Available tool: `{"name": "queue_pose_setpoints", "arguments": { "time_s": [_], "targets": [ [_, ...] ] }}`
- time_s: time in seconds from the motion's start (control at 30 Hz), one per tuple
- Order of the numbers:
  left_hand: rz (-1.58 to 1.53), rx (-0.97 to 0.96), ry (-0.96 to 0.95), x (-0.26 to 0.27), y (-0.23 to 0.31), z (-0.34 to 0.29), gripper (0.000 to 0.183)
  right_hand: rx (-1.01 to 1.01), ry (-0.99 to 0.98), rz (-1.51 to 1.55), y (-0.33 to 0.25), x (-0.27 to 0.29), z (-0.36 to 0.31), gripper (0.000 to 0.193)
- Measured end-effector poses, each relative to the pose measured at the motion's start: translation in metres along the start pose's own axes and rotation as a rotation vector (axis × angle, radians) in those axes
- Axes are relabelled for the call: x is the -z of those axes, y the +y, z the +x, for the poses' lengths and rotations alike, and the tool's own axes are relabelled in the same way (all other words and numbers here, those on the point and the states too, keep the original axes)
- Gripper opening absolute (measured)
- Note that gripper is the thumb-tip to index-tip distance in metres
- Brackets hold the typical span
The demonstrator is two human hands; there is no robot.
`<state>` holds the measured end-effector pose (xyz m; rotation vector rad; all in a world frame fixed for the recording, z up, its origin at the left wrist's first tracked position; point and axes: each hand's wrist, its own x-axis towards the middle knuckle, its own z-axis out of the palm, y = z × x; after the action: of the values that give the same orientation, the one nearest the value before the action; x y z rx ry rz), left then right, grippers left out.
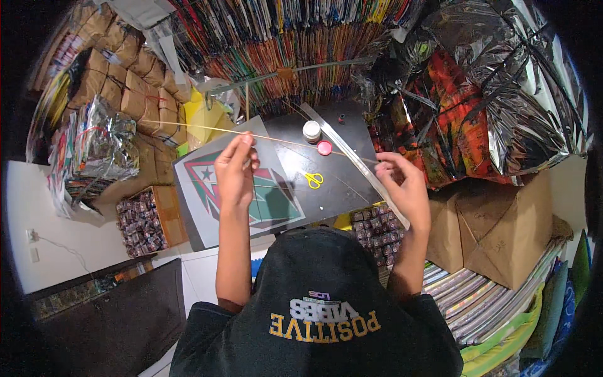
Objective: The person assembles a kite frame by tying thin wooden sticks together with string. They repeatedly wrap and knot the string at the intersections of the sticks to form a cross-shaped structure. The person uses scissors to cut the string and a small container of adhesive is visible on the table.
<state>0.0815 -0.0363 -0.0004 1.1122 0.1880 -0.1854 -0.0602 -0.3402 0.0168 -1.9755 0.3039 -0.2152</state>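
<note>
My left hand [237,164] pinches a long thin bamboo stick [207,129] between thumb and fingertips, up over the table. The stick slants from the far left down toward my right hand [399,179], whose fingers are closed at its right end. Below my left hand lies a sheet kite [274,195] in red, green, white and black, with a star on it and thin sticks across it. To its right are yellow scissors [313,180], an open white jar [311,131], a round pink lid [324,147] and a long metal ruler [352,154], which passes under my right hand.
The black table [352,125] is hemmed in by stacked folded sheets [282,75] at the back and shiny plastic-wrapped bundles [465,107] on the right. Brown paper parcels [141,88] rise at the left, above a box of small spools [143,220]. A brown carton [502,232] stands at the right.
</note>
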Motion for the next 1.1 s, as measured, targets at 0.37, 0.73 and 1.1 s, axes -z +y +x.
{"name": "queue_pose_setpoints", "arguments": {
  "time_s": [0.37,0.73,1.1],
  "targets": [
    [-0.017,0.025,-0.031,-0.006,-0.012,-0.001,0.022,0.286,0.249,-0.390,0.002,-0.010,0.006,0.035],
    [0.159,-0.012,-0.112,-0.026,-0.023,-0.014,0.020,0.218,0.107,-0.192,-0.012,-0.041,0.004,0.014],
    [0.293,-0.094,-0.067,-0.029,-0.039,-0.014,0.019,0.219,0.135,-0.338,0.006,-0.040,0.002,0.017]
  ]
}}
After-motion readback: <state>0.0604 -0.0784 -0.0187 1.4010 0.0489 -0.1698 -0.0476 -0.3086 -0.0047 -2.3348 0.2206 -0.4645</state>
